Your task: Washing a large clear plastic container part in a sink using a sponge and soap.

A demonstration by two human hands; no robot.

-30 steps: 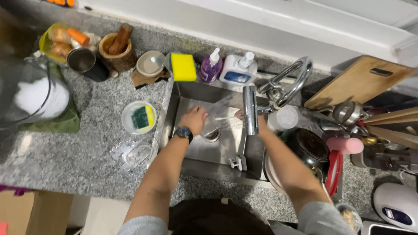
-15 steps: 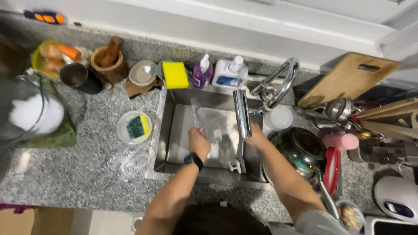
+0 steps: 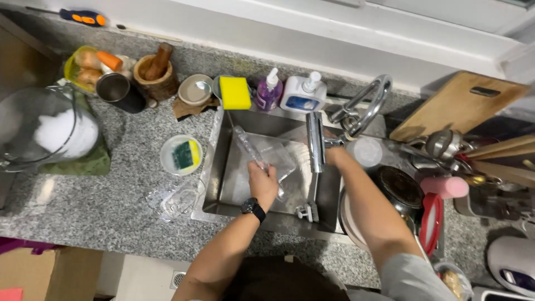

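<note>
Seen from the head camera, the left hand (image 3: 263,181) is closed around a clear plastic bag (image 3: 267,153), pinching its crumpled edge over the middle of the steel sink (image 3: 223,189); a dark watch sits on that wrist. The bag spreads up and to the left inside the basin, its far end near the back wall. The right hand (image 3: 333,153) reaches to the faucet (image 3: 315,140); its fingers are hidden behind the spout, so I cannot tell how far it is open or what it grips. On the granite tabletop (image 3: 111,195), just left of the sink, a round dish holds a green and yellow sponge (image 3: 184,155). Behind the sink stand a yellow sponge (image 3: 234,92), a purple pump bottle (image 3: 268,91) and a white pump bottle (image 3: 304,96). A wooden cutting board (image 3: 462,106) leans at the right.
</note>
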